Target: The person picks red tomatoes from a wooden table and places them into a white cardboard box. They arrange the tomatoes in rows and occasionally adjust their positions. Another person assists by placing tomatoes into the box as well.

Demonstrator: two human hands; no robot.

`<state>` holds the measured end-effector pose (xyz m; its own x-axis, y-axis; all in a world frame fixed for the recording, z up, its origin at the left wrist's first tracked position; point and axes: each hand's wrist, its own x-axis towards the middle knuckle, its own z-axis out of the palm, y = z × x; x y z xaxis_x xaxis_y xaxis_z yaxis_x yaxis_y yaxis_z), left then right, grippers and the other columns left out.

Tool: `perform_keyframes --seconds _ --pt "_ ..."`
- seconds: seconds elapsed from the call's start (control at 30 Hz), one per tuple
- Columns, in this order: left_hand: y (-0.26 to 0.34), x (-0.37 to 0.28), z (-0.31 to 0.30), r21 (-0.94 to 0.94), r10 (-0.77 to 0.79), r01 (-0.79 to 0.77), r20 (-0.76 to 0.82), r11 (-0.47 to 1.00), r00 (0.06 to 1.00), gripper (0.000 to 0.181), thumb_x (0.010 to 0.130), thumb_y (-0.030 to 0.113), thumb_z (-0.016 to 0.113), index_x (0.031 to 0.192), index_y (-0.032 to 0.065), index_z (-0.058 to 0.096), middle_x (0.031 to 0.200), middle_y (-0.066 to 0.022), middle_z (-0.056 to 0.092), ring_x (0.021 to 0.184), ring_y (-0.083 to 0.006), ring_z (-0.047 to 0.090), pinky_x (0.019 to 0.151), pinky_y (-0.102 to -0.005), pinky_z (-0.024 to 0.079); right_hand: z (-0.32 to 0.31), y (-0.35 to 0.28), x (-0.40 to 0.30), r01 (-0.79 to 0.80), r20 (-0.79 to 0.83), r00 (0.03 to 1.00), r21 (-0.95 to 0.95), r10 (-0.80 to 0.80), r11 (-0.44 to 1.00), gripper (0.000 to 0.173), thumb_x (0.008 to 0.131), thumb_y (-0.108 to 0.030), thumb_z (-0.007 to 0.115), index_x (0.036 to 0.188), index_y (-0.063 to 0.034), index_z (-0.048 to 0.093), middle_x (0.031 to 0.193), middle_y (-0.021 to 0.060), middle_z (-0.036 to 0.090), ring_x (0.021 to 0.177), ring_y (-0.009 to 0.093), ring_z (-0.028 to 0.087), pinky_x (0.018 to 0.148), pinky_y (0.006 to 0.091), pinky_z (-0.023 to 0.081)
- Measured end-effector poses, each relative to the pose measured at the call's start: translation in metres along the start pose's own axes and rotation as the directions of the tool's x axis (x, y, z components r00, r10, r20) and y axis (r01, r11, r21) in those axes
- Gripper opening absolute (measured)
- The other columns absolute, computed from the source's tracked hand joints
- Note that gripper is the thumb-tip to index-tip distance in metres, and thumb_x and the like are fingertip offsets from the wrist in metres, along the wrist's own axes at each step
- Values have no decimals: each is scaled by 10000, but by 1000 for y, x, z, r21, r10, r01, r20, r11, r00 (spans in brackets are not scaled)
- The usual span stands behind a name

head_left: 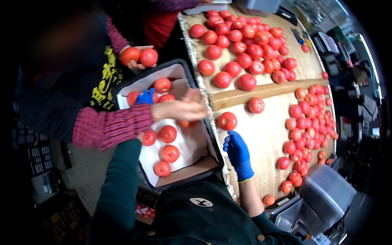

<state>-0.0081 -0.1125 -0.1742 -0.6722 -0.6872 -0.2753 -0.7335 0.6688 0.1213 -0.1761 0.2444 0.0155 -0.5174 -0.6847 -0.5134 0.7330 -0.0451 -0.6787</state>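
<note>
A black crate point(180, 182) with a pale liner holds several tomatoes point(167, 133) in front of me. My left hand point(145, 96), in a blue glove, is inside its far left part among tomatoes, partly hidden by a co-worker's arm; its grip cannot be made out. On the wooden sorting table to the right, my right hand point(238, 156), also blue-gloved, has nothing visible in it. Its bent fingers lie just below a single tomato point(227, 121). A co-worker's bare hand point(190, 107), blurred, reaches across the crate; their other hand point(139, 57) holds two tomatoes.
A wooden divider point(257, 94) crosses the table point(254, 144), with many tomatoes on both sides. Clear plastic bins point(327, 193) stand at the lower right. Scissors point(297, 37) lie near the far edge. The co-worker stands close at the left, and another person's clothing shows behind.
</note>
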Motion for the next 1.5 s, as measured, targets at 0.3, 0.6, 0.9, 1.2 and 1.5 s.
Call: perform_keyframes --seconds 0.3,0.6,0.9,1.2,1.5 --pt "43 -160 -100 -991 157 -94 -78 98 984 717 759 142 705 1364 83 325 1324 -80 405 1205 -207 416 986 -319 377 30 17 -5 47 108 994 -232 -23 972 292 921 -140 482 1174 -3 528 1003 74 601 841 145 584 735 255 467" --pt "96 -254 -132 -809 196 261 183 -527 963 627 862 257 607 1386 111 295 1364 -119 355 1177 -260 475 916 -377 483 99 44 3 99 599 787 -359 148 928 458 884 -153 539 1315 -41 430 1347 102 419 1242 188 395 1029 300 313" --pt "118 -276 -129 -996 83 -73 -77 -47 994 647 826 105 642 1382 106 311 1337 -104 386 1153 -217 474 899 -294 466 94 44 -17 303 460 887 -515 -40 802 349 890 -111 553 1231 -47 512 1078 100 598 1015 181 562 902 284 432" --pt "119 -278 -140 -670 395 590 443 -452 805 675 913 569 304 1327 38 352 1037 -194 597 794 -302 641 701 -339 537 77 18 -35 79 446 871 -542 207 837 402 959 -294 413 1290 -75 474 1098 51 570 913 121 546 791 261 459" --pt "138 -279 -141 -959 182 164 122 -232 976 658 890 501 463 1355 63 305 1251 -161 472 1101 -310 535 864 -417 499 67 23 -44 90 445 873 -549 200 831 385 929 -237 473 1272 -64 480 954 62 566 754 124 539 719 248 448"
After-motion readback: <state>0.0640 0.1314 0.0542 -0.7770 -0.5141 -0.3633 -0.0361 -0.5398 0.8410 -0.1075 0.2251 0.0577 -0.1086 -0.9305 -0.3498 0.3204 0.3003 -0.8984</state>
